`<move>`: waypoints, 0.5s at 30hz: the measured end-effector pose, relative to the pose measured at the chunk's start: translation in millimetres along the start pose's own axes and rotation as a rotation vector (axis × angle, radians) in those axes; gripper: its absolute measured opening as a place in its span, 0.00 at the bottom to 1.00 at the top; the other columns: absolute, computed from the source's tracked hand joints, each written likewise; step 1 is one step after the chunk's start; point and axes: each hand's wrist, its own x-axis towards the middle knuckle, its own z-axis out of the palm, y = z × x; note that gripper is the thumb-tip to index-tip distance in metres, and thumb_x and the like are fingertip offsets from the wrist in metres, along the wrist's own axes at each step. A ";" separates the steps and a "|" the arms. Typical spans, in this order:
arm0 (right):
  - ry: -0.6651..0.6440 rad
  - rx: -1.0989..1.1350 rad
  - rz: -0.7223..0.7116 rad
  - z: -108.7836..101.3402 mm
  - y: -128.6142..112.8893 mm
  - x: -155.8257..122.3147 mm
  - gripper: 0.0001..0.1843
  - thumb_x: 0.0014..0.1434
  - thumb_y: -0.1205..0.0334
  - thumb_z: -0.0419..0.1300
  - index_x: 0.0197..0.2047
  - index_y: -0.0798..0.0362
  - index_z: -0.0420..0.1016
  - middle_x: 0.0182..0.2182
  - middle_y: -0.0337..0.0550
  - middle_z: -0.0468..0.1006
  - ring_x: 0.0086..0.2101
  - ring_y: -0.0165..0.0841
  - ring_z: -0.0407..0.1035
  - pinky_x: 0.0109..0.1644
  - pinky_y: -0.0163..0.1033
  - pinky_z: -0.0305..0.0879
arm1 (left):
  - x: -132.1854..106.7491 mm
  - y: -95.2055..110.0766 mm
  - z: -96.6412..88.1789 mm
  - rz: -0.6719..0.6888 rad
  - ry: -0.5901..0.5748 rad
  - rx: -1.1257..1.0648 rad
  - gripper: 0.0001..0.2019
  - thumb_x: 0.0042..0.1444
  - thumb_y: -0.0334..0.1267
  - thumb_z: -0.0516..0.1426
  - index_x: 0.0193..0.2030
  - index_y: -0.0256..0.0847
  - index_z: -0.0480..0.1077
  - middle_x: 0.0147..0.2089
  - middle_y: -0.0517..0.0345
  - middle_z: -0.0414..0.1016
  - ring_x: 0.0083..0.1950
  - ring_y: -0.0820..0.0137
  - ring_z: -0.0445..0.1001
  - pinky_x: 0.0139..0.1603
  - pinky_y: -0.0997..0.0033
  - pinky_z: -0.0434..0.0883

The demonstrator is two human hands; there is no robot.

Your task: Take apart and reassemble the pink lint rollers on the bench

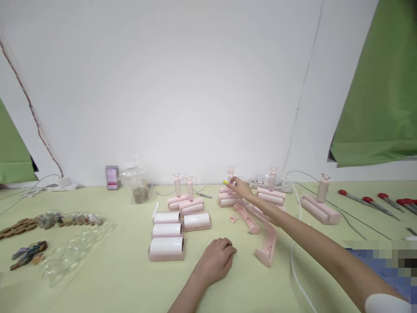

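Note:
My right hand [240, 188] stretches to the back of the table, fingers closed at the handle of a pink lint roller [231, 174]. A small yellow piece [225, 182] shows just left of those fingertips; whether they touch it is hard to tell. Below the hand lies a pink roller with a white sheet roll [230, 202]. My left hand [217, 260] rests palm down on the table, fingers loosely curled, no object visible in it. Left of it, white rolls sit in pink cases [167, 256]. Curved pink covers [269, 245] lie to its right.
More upright-handled rollers [322, 191] stand along the back. A white cable [292, 252] runs down the right side, near red-ended tools [368, 200]. Clear plastic domes [65, 256], a plastic tub [134, 178] and a phone [112, 177] are at left.

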 end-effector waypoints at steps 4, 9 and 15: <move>0.040 0.063 -0.149 -15.0 -6.3 -17.8 0.12 0.55 0.53 0.54 0.36 0.54 0.65 0.28 0.38 0.69 0.30 0.32 0.64 0.36 0.39 0.60 | 3.5 5.1 -0.1 -0.127 0.210 -0.101 0.22 0.58 0.36 0.47 0.59 0.42 0.50 0.56 0.48 0.59 0.58 0.63 0.57 0.56 0.58 0.60; -0.095 0.181 -0.324 -42.6 -13.4 -75.2 0.14 0.56 0.51 0.51 0.39 0.53 0.64 0.32 0.41 0.70 0.33 0.34 0.65 0.34 0.36 0.61 | 9.0 14.5 -19.6 -0.359 0.585 -0.306 0.33 0.54 0.41 0.53 0.62 0.45 0.38 0.62 0.46 0.48 0.64 0.60 0.46 0.60 0.53 0.53; -0.595 0.293 -0.335 -44.2 -12.3 -149.3 0.14 0.56 0.53 0.54 0.43 0.52 0.65 0.32 0.40 0.70 0.25 0.27 0.60 0.27 0.33 0.57 | 6.0 12.7 -49.5 -0.251 0.191 -0.559 0.37 0.45 0.38 0.59 0.60 0.46 0.45 0.57 0.51 0.59 0.57 0.62 0.59 0.55 0.61 0.59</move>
